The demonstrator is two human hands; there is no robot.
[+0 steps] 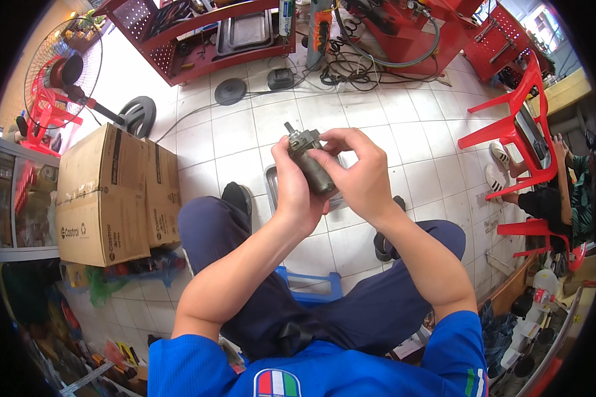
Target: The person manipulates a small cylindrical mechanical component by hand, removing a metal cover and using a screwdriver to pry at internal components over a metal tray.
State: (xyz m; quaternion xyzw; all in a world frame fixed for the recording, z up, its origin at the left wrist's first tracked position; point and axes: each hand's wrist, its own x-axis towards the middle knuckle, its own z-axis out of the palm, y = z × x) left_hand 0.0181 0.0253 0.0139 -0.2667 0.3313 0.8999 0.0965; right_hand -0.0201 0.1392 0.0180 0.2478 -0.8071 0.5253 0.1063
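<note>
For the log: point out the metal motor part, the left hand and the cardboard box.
metal motor part (311, 162), head view, cylindrical body.
left hand (291, 188), head view, back of hand.
cardboard box (102, 198), head view, front face.

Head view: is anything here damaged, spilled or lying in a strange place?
Nothing looks damaged or spilled. Both hands, left hand and right hand, hold a grey metal motor part over a metal tray on the tiled floor. Only the black cables lie loose and tangled beside the red cabinet.
</note>
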